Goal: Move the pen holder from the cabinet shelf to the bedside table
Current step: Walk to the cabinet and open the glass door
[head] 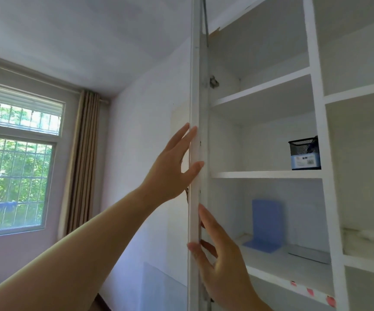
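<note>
The left hand (170, 167) is laid flat, fingers spread, against the outer face of a white cabinet door (194, 176), which is seen edge-on and stands open. The right hand (217, 254) is placed lower down on the same edge, fingers loosely extended along the inner side and the thumb hooked over the front; nothing is pinched or carried by either hand.

The pen holder (305, 153), a black mesh box with a pale blue label, is seen upright on a middle shelf (260, 174), tucked against the right-hand partition and well apart from both hands. On the shelf below, a blue bookend (265, 225) is stood. A window (15, 167) and a brown curtain (80, 162) are visible to the left. The bedside table is not in view.

Several risks can be judged from here. The door could swing back once released, and a reaching arm could be struck. Chipped wood near the top hinge suggests the door may be strained if pushed too far. The holder sits high, so it could be tipped and its contents spilled if gripped by the rim alone.
</note>
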### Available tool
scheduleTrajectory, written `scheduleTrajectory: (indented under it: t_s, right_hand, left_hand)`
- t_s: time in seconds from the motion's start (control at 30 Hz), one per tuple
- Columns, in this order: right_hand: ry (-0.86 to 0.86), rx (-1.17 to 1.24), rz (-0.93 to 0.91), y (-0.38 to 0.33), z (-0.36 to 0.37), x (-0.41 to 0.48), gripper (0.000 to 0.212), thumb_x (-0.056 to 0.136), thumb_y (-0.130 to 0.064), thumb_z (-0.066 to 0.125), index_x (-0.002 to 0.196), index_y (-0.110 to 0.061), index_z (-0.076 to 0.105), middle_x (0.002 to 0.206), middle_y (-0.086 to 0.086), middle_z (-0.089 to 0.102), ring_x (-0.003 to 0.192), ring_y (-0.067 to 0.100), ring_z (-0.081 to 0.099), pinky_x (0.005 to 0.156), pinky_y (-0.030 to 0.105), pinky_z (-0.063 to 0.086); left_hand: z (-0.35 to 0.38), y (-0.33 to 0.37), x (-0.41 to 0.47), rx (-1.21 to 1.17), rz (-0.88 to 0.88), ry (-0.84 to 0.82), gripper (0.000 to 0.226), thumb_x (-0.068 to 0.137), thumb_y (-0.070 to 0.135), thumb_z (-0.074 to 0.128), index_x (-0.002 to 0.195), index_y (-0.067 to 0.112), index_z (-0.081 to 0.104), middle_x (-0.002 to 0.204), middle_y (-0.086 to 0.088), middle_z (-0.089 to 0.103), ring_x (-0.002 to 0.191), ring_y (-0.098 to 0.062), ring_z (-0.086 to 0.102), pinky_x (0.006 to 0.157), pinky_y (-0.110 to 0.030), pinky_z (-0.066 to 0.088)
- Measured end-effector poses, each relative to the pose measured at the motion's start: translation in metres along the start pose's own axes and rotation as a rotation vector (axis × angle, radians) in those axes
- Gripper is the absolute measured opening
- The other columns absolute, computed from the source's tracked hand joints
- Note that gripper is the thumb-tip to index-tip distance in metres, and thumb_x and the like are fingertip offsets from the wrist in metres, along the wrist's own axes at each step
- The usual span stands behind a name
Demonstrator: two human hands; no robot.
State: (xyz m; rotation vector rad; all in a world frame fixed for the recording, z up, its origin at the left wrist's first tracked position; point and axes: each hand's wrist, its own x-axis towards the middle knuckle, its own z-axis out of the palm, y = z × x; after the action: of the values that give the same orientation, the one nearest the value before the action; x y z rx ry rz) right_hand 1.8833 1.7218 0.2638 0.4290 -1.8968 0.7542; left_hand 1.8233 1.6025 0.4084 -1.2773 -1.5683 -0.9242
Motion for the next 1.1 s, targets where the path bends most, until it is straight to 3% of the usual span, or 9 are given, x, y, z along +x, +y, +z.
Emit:
scheduleTrajectory:
  t_s: [0.2, 0.33, 0.5, 0.57, 0.63, 0.7, 0.8, 0.93, 1.1]
  right_hand:
    - [-0.055, -0.016, -0.068, 0.005, 0.019, 0.008, 0.066, 0.077, -0.073, 0.034, 0.133, -0.059, 0.000, 0.138, -0.048, -0.002, 0.130, -0.016, 0.015, 0.106, 0.023, 0.033]
    - [-0.086, -0.002, -0.135, 0.007, 0.033, 0.011, 0.066, 0.078, -0.070, 0.035, 0.132, -0.060, -0.002, 0.139, -0.045, -0.008, 0.130, -0.016, 0.012, 0.107, 0.018, 0.026]
    - [-0.111, 0.010, -0.153, 0.009, 0.052, 0.015, 0.065, 0.079, -0.071, 0.032, 0.131, -0.061, -0.005, 0.139, -0.043, -0.015, 0.133, -0.013, 0.007, 0.107, 0.016, 0.013]
    - [-0.114, 0.020, -0.167, 0.009, 0.060, 0.017, 0.065, 0.080, -0.067, 0.034, 0.131, -0.061, -0.006, 0.139, -0.043, -0.017, 0.133, -0.013, 0.005, 0.103, 0.005, 0.010]
    - [-0.127, 0.019, -0.174, 0.009, 0.066, 0.018, 0.065, 0.080, -0.066, 0.033, 0.131, -0.059, -0.008, 0.140, -0.041, -0.020, 0.134, -0.012, 0.004, 0.102, 0.004, 0.010]
    - [-0.120, 0.028, -0.189, 0.009, 0.072, 0.020, 0.063, 0.080, -0.070, 0.029, 0.133, -0.057, -0.005, 0.143, -0.037, -0.018, 0.135, -0.008, 0.006, 0.108, 0.015, 0.016]
    - [-0.123, 0.046, -0.197, 0.011, 0.080, 0.023, 0.065, 0.078, -0.074, 0.027, 0.133, -0.058, -0.005, 0.145, -0.032, -0.018, 0.137, -0.005, 0.005, 0.112, 0.029, 0.020]
    - [-0.196, 0.001, -0.204, 0.014, 0.091, 0.025, 0.070, 0.078, -0.067, 0.029, 0.126, -0.060, -0.021, 0.140, -0.034, -0.030, 0.134, -0.009, -0.012, 0.105, 0.009, 0.005]
    - [-0.210, -0.049, -0.220, 0.021, 0.115, 0.028, 0.065, 0.077, -0.073, 0.021, 0.125, -0.062, -0.022, 0.143, -0.032, -0.025, 0.134, -0.006, -0.018, 0.104, 0.013, -0.005]
  left_hand:
    - [-0.015, -0.018, -0.007, 0.075, -0.025, -0.030, 0.072, 0.085, 0.040, 0.053, 0.146, 0.025, 0.017, 0.154, 0.007, 0.017, 0.136, -0.013, 0.031, 0.104, -0.043, 0.040]
    - [-0.025, -0.029, -0.012, 0.145, -0.046, -0.027, 0.075, 0.083, 0.050, 0.048, 0.146, 0.025, 0.014, 0.154, 0.006, 0.018, 0.136, -0.014, 0.032, 0.104, -0.043, 0.040]
    - [-0.035, -0.039, -0.018, 0.185, -0.075, -0.020, 0.070, 0.088, 0.043, 0.048, 0.146, 0.022, 0.015, 0.150, 0.012, 0.015, 0.137, -0.017, 0.031, 0.103, -0.044, 0.041]
    - [-0.038, -0.041, -0.019, 0.182, -0.086, -0.022, 0.068, 0.089, 0.040, 0.049, 0.146, 0.022, 0.014, 0.149, 0.012, 0.014, 0.137, -0.018, 0.030, 0.102, -0.036, 0.043]
    - [-0.040, -0.044, -0.022, 0.173, -0.114, -0.026, 0.067, 0.091, 0.033, 0.050, 0.145, 0.024, 0.012, 0.148, 0.016, 0.012, 0.138, -0.017, 0.028, 0.098, -0.020, 0.042]
    - [-0.042, -0.048, -0.026, 0.187, -0.130, -0.033, 0.067, 0.092, 0.029, 0.050, 0.145, 0.027, 0.010, 0.146, 0.021, 0.008, 0.138, -0.014, 0.026, 0.096, -0.012, 0.039]
    - [-0.044, -0.055, -0.033, 0.241, -0.133, -0.055, 0.070, 0.090, 0.035, 0.050, 0.144, 0.033, 0.005, 0.147, 0.024, 0.003, 0.138, -0.008, 0.023, 0.096, -0.013, 0.039]
    - [-0.047, -0.061, -0.043, 0.345, -0.150, -0.074, 0.077, 0.087, 0.036, 0.054, 0.143, 0.034, 0.002, 0.147, 0.023, 0.000, 0.128, 0.009, 0.012, 0.084, 0.010, 0.019]
    - [-0.052, -0.073, -0.053, 0.392, -0.171, -0.092, 0.081, 0.086, 0.027, 0.059, 0.144, 0.030, 0.001, 0.146, 0.022, -0.001, 0.125, 0.011, 0.009, 0.080, 0.013, 0.012]
